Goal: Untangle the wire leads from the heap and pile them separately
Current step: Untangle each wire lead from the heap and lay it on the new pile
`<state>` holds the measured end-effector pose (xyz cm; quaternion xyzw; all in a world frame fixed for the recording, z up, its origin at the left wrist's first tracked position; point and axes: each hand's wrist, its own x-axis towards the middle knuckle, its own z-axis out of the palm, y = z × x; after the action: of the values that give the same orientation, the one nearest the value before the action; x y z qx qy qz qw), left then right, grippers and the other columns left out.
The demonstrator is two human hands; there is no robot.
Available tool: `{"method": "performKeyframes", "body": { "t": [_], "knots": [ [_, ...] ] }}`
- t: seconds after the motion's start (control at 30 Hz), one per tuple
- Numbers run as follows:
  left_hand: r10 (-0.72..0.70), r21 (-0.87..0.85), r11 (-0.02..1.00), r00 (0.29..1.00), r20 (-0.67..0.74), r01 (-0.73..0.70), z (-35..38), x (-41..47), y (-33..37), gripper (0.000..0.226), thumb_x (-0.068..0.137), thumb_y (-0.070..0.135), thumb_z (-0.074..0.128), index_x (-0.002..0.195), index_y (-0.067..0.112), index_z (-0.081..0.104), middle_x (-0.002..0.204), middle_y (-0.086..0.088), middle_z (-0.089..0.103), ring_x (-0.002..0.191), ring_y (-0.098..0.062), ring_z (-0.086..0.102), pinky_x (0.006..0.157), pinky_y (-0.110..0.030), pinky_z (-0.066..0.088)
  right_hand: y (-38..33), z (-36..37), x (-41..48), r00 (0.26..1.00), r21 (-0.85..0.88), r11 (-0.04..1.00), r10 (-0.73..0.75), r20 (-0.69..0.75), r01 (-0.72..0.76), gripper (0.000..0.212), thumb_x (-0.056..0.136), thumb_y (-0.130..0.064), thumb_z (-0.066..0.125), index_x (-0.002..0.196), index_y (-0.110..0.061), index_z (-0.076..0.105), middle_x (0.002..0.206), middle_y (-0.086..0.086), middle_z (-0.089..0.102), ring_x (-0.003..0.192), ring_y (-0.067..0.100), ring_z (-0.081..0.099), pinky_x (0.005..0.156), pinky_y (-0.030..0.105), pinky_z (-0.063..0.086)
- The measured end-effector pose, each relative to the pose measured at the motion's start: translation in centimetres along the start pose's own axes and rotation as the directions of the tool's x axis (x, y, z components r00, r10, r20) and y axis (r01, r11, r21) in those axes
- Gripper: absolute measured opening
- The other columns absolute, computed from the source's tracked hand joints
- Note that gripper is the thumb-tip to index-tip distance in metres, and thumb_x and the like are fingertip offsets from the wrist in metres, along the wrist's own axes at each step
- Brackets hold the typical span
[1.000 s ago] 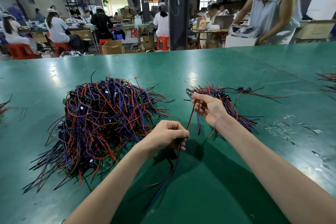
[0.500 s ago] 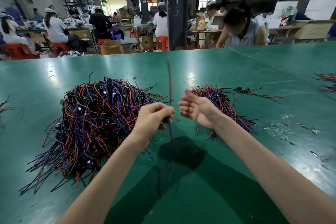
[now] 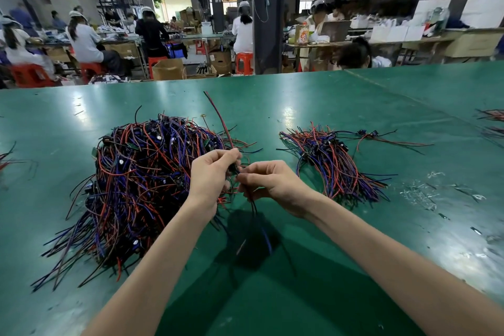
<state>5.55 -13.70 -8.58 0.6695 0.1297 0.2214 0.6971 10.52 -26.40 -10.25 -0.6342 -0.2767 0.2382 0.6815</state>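
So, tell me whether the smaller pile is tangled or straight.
Mostly straight: in the smaller pile leads lie side by side, near ends fanned.

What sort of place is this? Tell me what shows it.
Probably a factory assembly floor: capped workers seated on red stools, cardboard boxes, and a heap of wire leads on the long green worktable.

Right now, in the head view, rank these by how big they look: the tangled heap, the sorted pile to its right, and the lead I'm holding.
1. tangled heap, clearly the largest.
2. sorted pile, a far smaller spread.
3. held lead, one thin strand; it is nearer the camera, yet it looks smallest.
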Motion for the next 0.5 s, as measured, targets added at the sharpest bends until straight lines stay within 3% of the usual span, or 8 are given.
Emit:
{"method": "performKeyframes", "body": {
  "t": [0.13,0.2,0.3,0.5],
  "knots": [
    [-0.063,-0.100,0.992,0.990,0.125,0.076,0.23,-0.04,0.12,0.015,0.088,0.025,0.065,0.082,0.011,0.067,0.071,0.002,0.064,0.057,-0.006,0.060,0.047,-0.019,0.048,-0.08,0.02,0.04,0.995,0.066,0.998,0.019,-0.098,-0.012,0.011,0.088,-0.001,0.060,0.079,-0.007,0.063,0.061,0.005,0.064,0.049,0.010,0.056,0.050,0.022,0.051],
    [-0.066,-0.111,0.990,0.983,0.172,0.086,0.32,-0.11,0.12,0.007,0.087,0.018,0.065,0.087,0.011,0.066,0.077,-0.002,0.064,0.058,-0.006,0.061,0.049,-0.018,0.050,-0.10,-0.05,0.05,0.992,0.093,0.996,0.026,-0.126,-0.015,0.011,0.088,-0.001,0.061,0.078,-0.006,0.061,0.061,0.005,0.063,0.046,0.009,0.056,0.048,0.022,0.051],
    [-0.049,-0.039,0.998,0.986,0.158,0.056,0.16,-0.12,-0.03,0.009,0.088,0.005,0.063,0.092,0.012,0.066,0.082,-0.009,0.065,0.065,-0.011,0.061,0.052,-0.015,0.049,0.03,-0.10,0.17,0.991,0.050,0.999,0.017,-0.132,-0.010,0.011,0.086,-0.002,0.063,0.077,-0.005,0.059,0.058,0.004,0.060,0.045,0.009,0.054,0.047,0.022,0.050],
    [0.001,0.026,1.000,0.997,0.077,-0.003,0.01,0.03,-0.18,0.005,0.085,0.009,0.068,0.081,0.012,0.069,0.074,-0.005,0.067,0.053,-0.005,0.054,0.052,-0.015,0.048,-0.10,-0.87,0.13,0.999,-0.063,0.997,0.039,0.000,-0.039,0.019,0.084,-0.001,0.066,0.068,-0.009,0.060,0.061,0.007,0.060,0.048,0.013,0.056,0.051,0.023,0.051]
  ]
}}
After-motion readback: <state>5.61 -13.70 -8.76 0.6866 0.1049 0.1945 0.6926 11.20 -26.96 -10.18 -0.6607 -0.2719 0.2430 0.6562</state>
